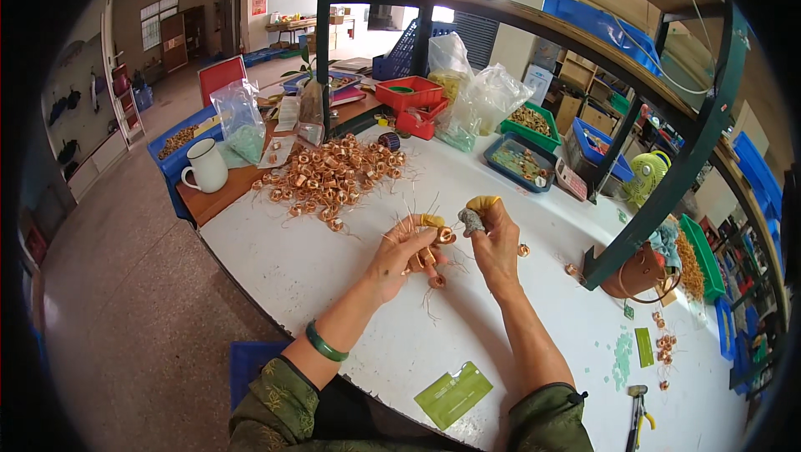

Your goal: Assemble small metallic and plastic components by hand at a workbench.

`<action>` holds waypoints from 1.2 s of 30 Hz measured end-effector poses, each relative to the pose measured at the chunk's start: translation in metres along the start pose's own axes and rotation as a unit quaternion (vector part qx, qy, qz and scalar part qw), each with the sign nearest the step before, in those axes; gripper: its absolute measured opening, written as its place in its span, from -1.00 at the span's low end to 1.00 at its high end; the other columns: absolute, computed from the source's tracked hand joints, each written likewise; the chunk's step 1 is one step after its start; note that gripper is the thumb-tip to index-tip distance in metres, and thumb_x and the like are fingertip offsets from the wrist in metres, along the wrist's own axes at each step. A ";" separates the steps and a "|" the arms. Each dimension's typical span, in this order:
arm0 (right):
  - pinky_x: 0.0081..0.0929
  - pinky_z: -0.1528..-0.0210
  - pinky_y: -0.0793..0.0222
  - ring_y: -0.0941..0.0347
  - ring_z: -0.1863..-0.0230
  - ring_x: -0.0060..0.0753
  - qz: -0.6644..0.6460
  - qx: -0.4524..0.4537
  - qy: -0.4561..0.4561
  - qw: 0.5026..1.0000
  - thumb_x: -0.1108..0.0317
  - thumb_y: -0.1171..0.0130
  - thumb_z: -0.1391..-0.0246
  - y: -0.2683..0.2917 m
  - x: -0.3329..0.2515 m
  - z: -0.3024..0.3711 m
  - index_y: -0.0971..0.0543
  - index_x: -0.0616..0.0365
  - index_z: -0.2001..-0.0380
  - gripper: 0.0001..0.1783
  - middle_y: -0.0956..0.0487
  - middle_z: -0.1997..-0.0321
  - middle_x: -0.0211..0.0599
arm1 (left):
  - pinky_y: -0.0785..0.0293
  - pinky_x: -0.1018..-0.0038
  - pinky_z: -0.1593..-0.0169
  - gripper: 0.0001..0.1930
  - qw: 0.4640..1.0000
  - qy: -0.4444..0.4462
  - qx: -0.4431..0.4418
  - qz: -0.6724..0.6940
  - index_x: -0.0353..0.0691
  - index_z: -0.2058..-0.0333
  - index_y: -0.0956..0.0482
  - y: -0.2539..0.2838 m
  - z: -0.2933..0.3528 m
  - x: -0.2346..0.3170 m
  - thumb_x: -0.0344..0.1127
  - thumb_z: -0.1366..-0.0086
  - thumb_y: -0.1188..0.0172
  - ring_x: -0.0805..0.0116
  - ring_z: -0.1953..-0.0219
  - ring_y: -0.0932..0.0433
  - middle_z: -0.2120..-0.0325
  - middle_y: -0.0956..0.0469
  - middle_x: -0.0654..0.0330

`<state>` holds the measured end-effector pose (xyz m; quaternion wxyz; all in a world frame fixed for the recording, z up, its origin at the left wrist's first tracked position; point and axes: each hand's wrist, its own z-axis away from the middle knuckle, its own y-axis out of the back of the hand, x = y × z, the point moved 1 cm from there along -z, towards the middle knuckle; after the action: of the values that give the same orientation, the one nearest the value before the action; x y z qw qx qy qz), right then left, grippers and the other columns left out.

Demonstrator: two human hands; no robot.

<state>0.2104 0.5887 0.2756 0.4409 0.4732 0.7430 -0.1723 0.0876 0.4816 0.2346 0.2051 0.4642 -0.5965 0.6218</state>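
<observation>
1. Many small copper wire coils (pixel 329 175) lie heaped at the far side of our white table (pixel 334 285), well apart from our hands
2. Our left hand (pixel 399 256) is closed around a few coils (pixel 427 258) with wire ends sticking out; one coil (pixel 445 235) sits at its fingertips
3. Our right hand (pixel 492 243), in fingertip covers, pinches near that coil
4. A few loose coils (pixel 663 342) lie to our right; we judge most of the heap is yet to be handled
</observation>
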 end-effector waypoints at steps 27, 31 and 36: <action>-0.52 0.31 -0.37 -0.37 0.41 -0.47 0.118 -0.036 0.124 0.985 0.74 0.02 0.23 -0.006 -0.010 0.006 -0.48 0.22 0.32 -0.66 -0.54 0.41 -0.32 | -0.36 0.73 0.63 -0.69 0.991 0.003 -0.002 -0.132 -0.21 0.03 -0.51 -0.014 0.007 0.003 -0.31 -0.27 -0.16 0.54 0.56 -0.54 0.34 -0.62 0.14; -0.51 0.29 -0.37 -0.38 0.39 -0.48 0.073 -0.015 0.117 0.990 0.75 0.02 0.23 -0.006 -0.015 0.006 -0.48 0.21 0.31 -0.65 -0.54 0.40 -0.32 | -0.33 0.73 0.64 -0.74 0.995 -0.026 0.016 -0.097 -0.20 0.07 -0.53 -0.011 0.005 0.002 -0.34 -0.26 -0.17 0.56 0.55 -0.53 0.37 -0.62 0.16; -0.53 0.26 -0.38 -0.38 0.38 -0.47 -0.107 0.007 -0.044 0.993 0.75 0.04 0.21 -0.006 -0.007 0.005 -0.49 0.22 0.30 -0.65 -0.55 0.39 -0.31 | -0.32 0.73 0.64 -0.80 1.000 -0.011 0.014 -0.021 -0.20 0.15 -0.54 -0.007 0.003 0.001 -0.37 -0.25 -0.18 0.58 0.55 -0.51 0.41 -0.62 0.16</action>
<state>0.2084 0.5787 0.2778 0.4484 0.3864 0.7681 -0.2445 0.0933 0.4801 0.2391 0.2054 0.4860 -0.5801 0.6206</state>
